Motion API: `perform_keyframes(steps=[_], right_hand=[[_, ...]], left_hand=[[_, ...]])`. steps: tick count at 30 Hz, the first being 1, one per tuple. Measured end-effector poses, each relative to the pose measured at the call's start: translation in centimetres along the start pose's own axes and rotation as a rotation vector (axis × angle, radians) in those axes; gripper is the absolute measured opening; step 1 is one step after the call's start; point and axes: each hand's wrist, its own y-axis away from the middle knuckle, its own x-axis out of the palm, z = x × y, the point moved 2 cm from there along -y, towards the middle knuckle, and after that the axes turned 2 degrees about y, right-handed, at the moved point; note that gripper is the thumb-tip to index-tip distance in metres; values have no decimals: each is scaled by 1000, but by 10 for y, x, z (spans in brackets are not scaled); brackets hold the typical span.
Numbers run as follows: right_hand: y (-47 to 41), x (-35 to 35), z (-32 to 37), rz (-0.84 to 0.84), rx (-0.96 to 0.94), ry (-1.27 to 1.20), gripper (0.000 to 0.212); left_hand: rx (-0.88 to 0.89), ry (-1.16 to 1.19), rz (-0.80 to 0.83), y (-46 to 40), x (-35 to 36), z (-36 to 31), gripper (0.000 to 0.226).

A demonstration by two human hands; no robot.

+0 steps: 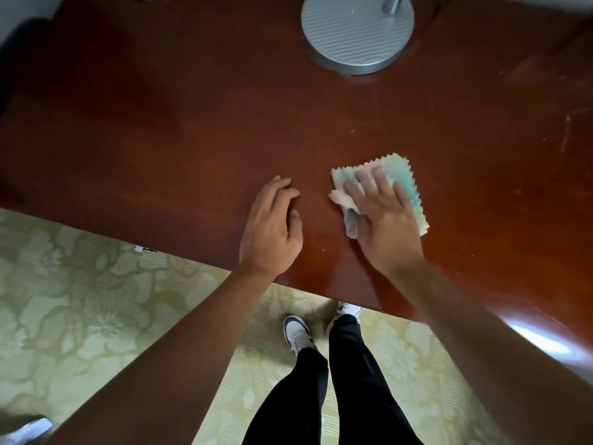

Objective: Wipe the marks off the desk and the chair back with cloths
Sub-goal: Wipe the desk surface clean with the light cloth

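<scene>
A glossy dark red-brown desk (192, 130) fills the upper part of the view. My right hand (382, 216) lies flat on a small pale cloth with teal patches and zigzag edges (402, 175), pressing it onto the desk near the front edge. My left hand (272, 229) rests on the bare desk just left of the cloth, fingers loosely curled, holding nothing. Faint pale specks and smears show on the desk at the right (566, 123). No chair is in view.
A round grey lamp base (356, 33) stands at the back of the desk. The desk's front edge runs diagonally from left down to right. Below it lies a pale green floral carpet (96, 300), with my legs and shoes (298, 332).
</scene>
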Motion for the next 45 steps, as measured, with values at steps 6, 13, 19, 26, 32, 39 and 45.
perform_keyframes(steps=[6,13,19,26,32,39,45], right_hand=[[71,26,57,66,-263,-18,44],[-46,-9,-45,-4,107,46,50],[-98,-2,-10,-22,61,-19,50],[-31,4,-1,48,-228,-9,47],[-132,-4,-15,-6,44,7,47],[-12,19,44,75,-359,-107,45],[-57,17,23,37,-329,-74,47]], left_hand=[[3,-32,-49,-1,6,4,30],[12,-195,-51,-24,15,7,32],[-70,-144,-102,-34,16,8,32],[-107,-100,-82,-34,14,5,32],[-130,-66,-107,-34,13,5,32],[-192,12,-174,-32,7,3,36],[-182,12,-177,-33,7,4,32]])
